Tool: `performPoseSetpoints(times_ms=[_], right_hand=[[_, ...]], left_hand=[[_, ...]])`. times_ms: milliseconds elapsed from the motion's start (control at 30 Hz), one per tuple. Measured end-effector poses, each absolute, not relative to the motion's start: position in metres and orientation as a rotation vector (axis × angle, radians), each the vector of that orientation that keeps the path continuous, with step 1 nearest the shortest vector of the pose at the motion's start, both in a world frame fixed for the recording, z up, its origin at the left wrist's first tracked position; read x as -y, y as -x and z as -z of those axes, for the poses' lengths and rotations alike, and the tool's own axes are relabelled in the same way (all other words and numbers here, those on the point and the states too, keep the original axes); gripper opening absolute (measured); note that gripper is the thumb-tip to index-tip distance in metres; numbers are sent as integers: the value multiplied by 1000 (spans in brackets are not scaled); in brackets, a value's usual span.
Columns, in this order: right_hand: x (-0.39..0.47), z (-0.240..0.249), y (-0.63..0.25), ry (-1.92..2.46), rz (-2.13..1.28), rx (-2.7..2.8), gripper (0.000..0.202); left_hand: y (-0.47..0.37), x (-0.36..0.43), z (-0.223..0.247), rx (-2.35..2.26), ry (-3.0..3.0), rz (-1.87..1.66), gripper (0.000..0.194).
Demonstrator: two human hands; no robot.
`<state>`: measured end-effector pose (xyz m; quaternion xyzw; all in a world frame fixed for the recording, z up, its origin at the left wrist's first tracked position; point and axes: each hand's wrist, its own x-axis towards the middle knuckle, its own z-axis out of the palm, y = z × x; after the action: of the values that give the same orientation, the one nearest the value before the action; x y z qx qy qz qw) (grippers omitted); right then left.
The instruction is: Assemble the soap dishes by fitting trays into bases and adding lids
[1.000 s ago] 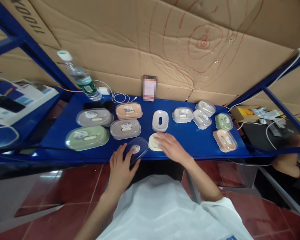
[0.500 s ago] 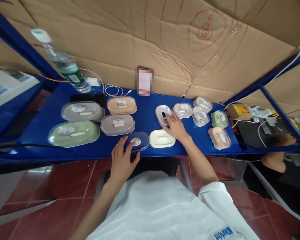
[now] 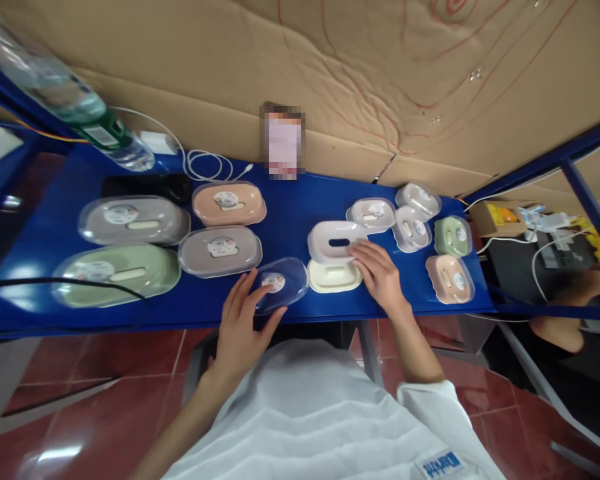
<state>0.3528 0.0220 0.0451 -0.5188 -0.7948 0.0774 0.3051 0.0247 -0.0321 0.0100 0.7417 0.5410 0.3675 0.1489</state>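
My left hand (image 3: 247, 317) grips the left end of a clear plastic lid (image 3: 293, 277) with a round sticker. The thumb is at its front edge and the fingers are over its left side. The lid looks slightly tilted. My right hand (image 3: 379, 275) has its fingers closed on the right end of a pale greyish-white box tray (image 3: 325, 243) with a dark oval slot. This tray is held over the back part of a cream oval base (image 3: 334, 280), which lies near the table's front edge. Whether the two pieces touch, I cannot tell.
Lidded boxes in grey, green (image 3: 155, 277) and peach (image 3: 245, 207) stand on the left. Several smaller ones, including a small peach box (image 3: 450, 279), are on the right. A water bottle (image 3: 97, 127), white cable (image 3: 207, 167) and dark phone-like object (image 3: 147, 187) lie behind. A co-worker's arm (image 3: 565, 323) shows at right.
My right hand has brought the slotted tray toward me and turned it lengthwise over the cream base. The clear lid under my left hand has tilted a little. The camera view has shifted.
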Motion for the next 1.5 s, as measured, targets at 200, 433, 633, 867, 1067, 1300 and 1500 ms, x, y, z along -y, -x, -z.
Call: performPoseSetpoints(times_ms=[200, 433, 633, 867, 1067, 1300, 1500], right_hand=[[37, -35, -345, 1466, -158, 2198, 35], [36, -15, -332, 1469, -165, 2290, 34], [27, -11, -310, 1303, -246, 2380, 36], [32, -13, -316, 1324, -314, 1856, 32], [20, -17, -321, 1417, -477, 2124, 64], [3, -15, -315, 1428, -390, 2301, 71], [0, -10, -315, 1411, -439, 2280, 83]], left_hand=[[-38, 22, -25, -1446, -2057, -1165, 43], [-71, 0, -31, -1324, -2257, -1122, 44], [-76, -6, -30, -1318, -2349, -1144, 44], [-66, 5, -20, -1404, -2365, -1104, 41], [-74, 13, -9, -1414, -2429, -1028, 43], [-58, 14, 3, -1379, -2322, -915, 58], [-50, 14, 9, -1413, -2295, -928, 65]])
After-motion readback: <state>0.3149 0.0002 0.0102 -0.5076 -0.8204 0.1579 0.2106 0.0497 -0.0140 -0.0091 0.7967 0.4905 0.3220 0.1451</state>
